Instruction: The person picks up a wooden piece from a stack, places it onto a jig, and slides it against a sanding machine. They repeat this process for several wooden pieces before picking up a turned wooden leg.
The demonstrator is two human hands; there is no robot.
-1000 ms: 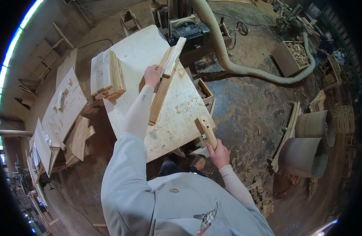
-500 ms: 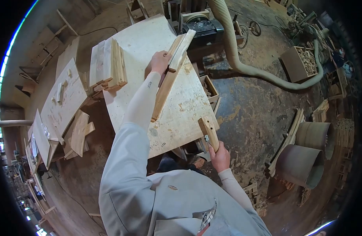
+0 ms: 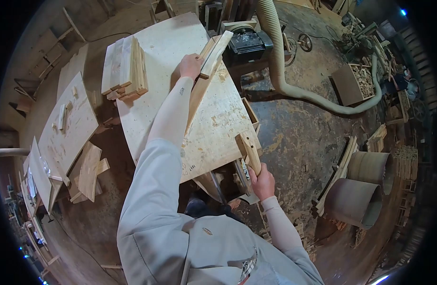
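My left hand [image 3: 190,65] is closed over the edge of a wooden strip [image 3: 210,47] on the pale plywood tabletop [image 3: 216,133]. Against that strip lies a light wood piece [image 3: 220,51], its far end near the black motor. A longer brown board [image 3: 198,102] runs from under them toward me, partly hidden by my left forearm. At the table's near right corner, my right hand [image 3: 263,182] is wrapped round the lower end of a wooden bar [image 3: 249,149] with dark holes in it. The bar's upper end overlaps the table corner in this view.
Stacked wood blocks [image 3: 126,69] stand on the table's left side. A black motor [image 3: 247,42] and a ribbed hose [image 3: 275,61] are beyond the far right edge. Plywood sheets [image 3: 69,123] lie to the left; two large drums [image 3: 353,202] lie on the floor at right.
The whole view has shifted slightly, with the table and wood now higher in the picture. Both hands keep nearly the same places on their wood pieces.
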